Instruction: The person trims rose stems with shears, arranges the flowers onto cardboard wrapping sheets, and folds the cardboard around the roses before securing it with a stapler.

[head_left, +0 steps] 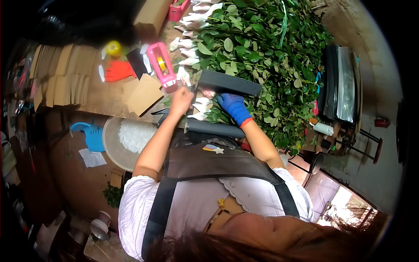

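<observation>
My left hand (181,101) is bare and closed at the left end of a dark ribbed rack (229,83). Whatever it pinches is too small to make out. My right hand (234,107), in a blue glove with a red cuff, curls over rose stems between the rack's two ribbed sides; its fingertips are partly hidden. A pinkish rose head (208,93) lies between my hands. Just below it, rose heads in white net sleeves (200,109) point left. Beyond the rack spreads a large pile of leafy rose stems (266,56), with more white-sleeved heads along its left edge.
Left of the rack are a pink tape dispenser (162,65), a cardboard piece (144,94), an orange-red glove (118,70) and a yellow tape roll (114,48). Cardboard stacks (61,74) stand farther left. Below the table edge sit a round tub (111,146) and a blue basket (93,137).
</observation>
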The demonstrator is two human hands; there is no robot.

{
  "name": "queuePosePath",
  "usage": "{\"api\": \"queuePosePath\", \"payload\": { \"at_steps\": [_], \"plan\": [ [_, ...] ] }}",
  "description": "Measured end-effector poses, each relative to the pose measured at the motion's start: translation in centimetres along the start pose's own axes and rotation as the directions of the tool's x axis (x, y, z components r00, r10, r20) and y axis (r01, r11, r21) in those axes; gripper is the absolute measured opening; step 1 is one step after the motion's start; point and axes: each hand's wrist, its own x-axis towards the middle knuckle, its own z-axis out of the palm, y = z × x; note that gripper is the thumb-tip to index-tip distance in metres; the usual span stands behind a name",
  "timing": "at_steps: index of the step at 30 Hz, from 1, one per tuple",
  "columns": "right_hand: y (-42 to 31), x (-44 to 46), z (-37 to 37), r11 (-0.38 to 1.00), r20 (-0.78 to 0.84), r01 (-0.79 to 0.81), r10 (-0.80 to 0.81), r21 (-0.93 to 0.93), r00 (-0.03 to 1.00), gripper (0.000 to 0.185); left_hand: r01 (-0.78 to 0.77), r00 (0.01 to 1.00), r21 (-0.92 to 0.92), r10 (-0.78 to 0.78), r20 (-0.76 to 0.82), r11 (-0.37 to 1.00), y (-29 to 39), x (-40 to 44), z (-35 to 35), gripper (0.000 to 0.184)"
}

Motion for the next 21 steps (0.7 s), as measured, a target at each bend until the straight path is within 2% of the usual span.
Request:
{"api": "queuePosePath", "payload": {
  "at_steps": [1, 2, 4, 7, 9, 10, 12, 13, 15, 16, 17, 18, 20, 21],
  "plan": [
    [0.2, 0.1, 0.1, 1.000, -0.025, 0.028, -0.029, -0.005, 0.999, 0.045, -0.377, 0.893, 0.342, 0.436, -0.114, 0.861, -3.0, 2.4, 0.9, 0.022],
    [0.5, 0.0, 0.3, 0.999, -0.047, 0.054, -0.054, -0.011, 0.997, 0.046, -0.312, 0.921, 0.384, 0.376, -0.104, 0.869, -2.0, 2.4, 1.9, 0.031],
    [0.8, -0.2, 0.7, 0.996, -0.085, 0.081, -0.084, -0.036, 0.993, 0.047, -0.243, 0.933, 0.576, 0.350, -0.080, 0.781, -0.2, 2.4, 2.7, 0.035],
    [0.7, 0.0, 1.4, 0.994, -0.128, 0.076, -0.086, -0.077, 0.988, 0.046, -0.144, 0.968, 0.630, 0.242, -0.071, 0.763, 1.0, 1.9, 3.3, 0.034],
    [0.5, 0.0, 1.6, 0.995, -0.138, 0.050, -0.062, -0.090, 0.989, 0.046, -0.304, 0.913, 0.460, 0.393, -0.110, 0.834, 0.4, 1.5, 3.9, 0.031],
    [0.3, 0.1, 1.6, 0.997, -0.089, 0.022, -0.029, -0.076, 0.996, 0.046, -0.386, 0.876, 0.370, 0.461, -0.140, 0.845, -0.1, 1.3, 4.2, 0.030],
    [0.1, 0.3, 1.3, 0.998, 0.004, -0.039, 0.040, -0.049, 0.999, 0.046, -0.359, 0.861, 0.300, 0.438, -0.259, 0.884, -2.4, 1.6, 4.5, 0.027],
    [0.4, 0.5, 1.7, 0.998, -0.074, -0.006, 0.001, -0.068, 0.997, 0.045, -0.349, 0.850, 0.262, 0.421, -0.316, 0.900, -3.3, 1.8, 4.5, 0.025],
    [0.8, 0.3, 3.0, 0.992, -0.218, 0.060, -0.083, -0.112, 0.972, 0.043, -0.418, 0.823, 0.007, 0.383, -0.420, 0.908, -3.4, 1.9, 2.8, 0.020],
    [0.7, 0.2, 2.6, 0.997, -0.147, 0.053, -0.059, -0.047, 0.987, 0.046, -0.455, 0.818, -0.129, 0.357, -0.451, 0.881, -1.5, 1.3, 1.2, 0.020],
    [0.5, -0.3, 1.4, 0.999, -0.072, 0.041, -0.040, 0.021, 0.997, 0.050, -0.491, 0.820, -0.132, 0.406, -0.403, 0.861, 0.9, -0.7, 0.7, 0.020],
    [0.4, -0.5, 0.0, 0.996, 0.000, 0.031, -0.031, 0.084, 1.000, 0.053, -0.622, 0.664, 0.249, 0.668, -0.337, 0.743, -0.4, -0.7, 0.0, 0.015],
    [0.6, -1.0, -1.5, 0.989, 0.031, 0.084, -0.089, 0.123, 0.996, 0.060, -0.561, 0.776, 0.360, 0.625, -0.087, 0.746, -1.4, -2.1, -0.6, 0.020],
    [0.8, -1.0, -1.7, 0.988, 0.068, 0.103, -0.112, 0.119, 0.991, 0.061, -0.290, 0.940, 0.489, 0.341, -0.016, 0.823, -0.4, -3.0, -1.2, 0.029]
  ]
}}
